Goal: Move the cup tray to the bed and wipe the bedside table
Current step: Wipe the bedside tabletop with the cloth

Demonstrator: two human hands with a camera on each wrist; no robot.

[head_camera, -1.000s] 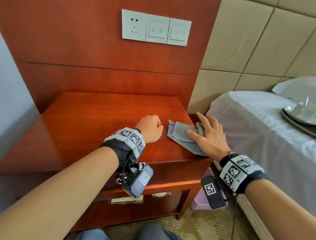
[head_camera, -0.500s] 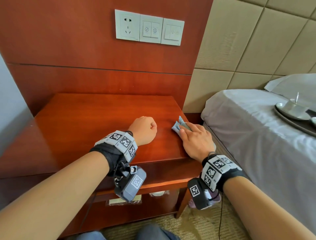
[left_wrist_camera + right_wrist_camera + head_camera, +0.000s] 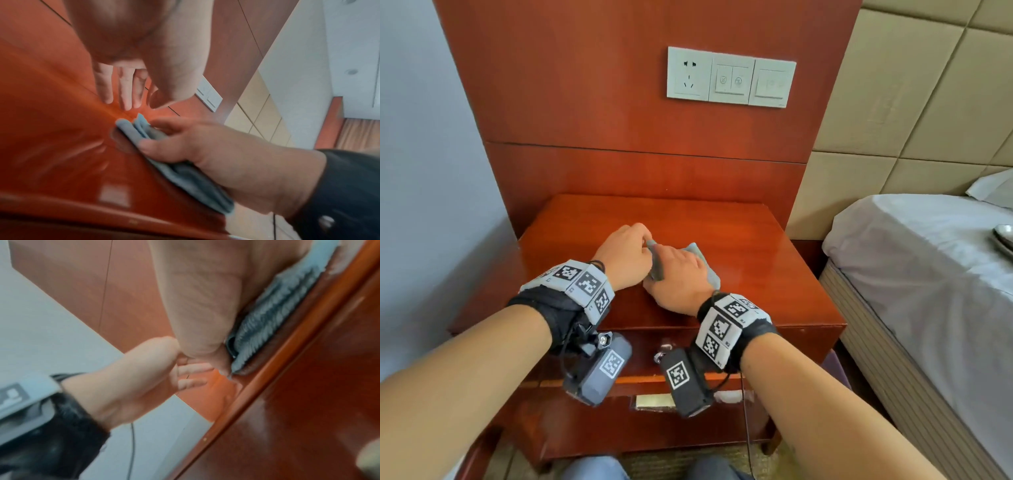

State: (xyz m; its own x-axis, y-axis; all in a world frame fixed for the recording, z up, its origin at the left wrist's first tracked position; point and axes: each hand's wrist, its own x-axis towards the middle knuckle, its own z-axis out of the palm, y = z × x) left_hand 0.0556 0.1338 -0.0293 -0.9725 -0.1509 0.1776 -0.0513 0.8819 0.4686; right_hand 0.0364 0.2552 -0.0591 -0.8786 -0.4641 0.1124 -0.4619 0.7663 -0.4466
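My right hand (image 3: 677, 272) presses a folded grey-blue cloth (image 3: 703, 262) flat onto the red-brown bedside table (image 3: 743, 240), near its middle. In the left wrist view the cloth (image 3: 141, 128) sticks out between that hand's thumb and forefinger. My left hand (image 3: 633, 245) rests on the tabletop just left of the cloth, fingers (image 3: 123, 91) stretched down to the wood and holding nothing. A small gap shows between its fingertips and the cloth's corner. The cup tray (image 3: 1004, 236) lies on the bed (image 3: 928, 274), only its edge in view at far right.
A wooden wall panel with a socket and switches (image 3: 731, 78) rises behind the table. A grey wall (image 3: 431, 171) closes the left side. The bed stands close on the right with a narrow gap. A lower shelf (image 3: 654, 401) sits under the tabletop.
My right hand has slid the cloth from the table's right front edge leftward to the middle, up against the left hand. The left fist has loosened. The view has shifted left.
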